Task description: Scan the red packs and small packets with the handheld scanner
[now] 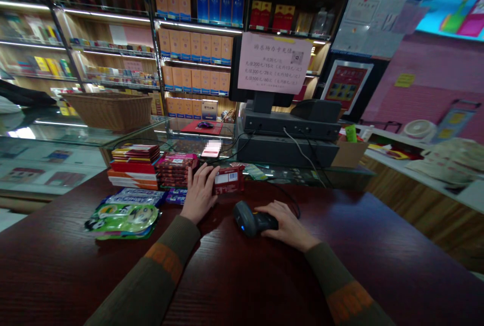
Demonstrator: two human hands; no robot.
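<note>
My right hand (283,222) is wrapped round the handle of a dark barcode scanner (247,219), whose head points left and shows a small blue light. Beside the stacks, my left hand (200,190) has its fingers spread over a gap between a pile of dark red packets (176,170) and a red packet (229,180) with a barcode facing me. Its fingertips meet the left end of that packet; whether they grip it is hard to tell. Left of the pile stands a stack of red and orange boxes (134,167). Blue packets (138,196) and green panda packs (124,219) lie in front.
The dark wooden table (234,275) meets a glass counter behind. On that counter stand a monitor with a paper sign (272,64), a black cash drawer (285,150) with cables, and a wicker basket (111,110). Shelves of boxes line the back.
</note>
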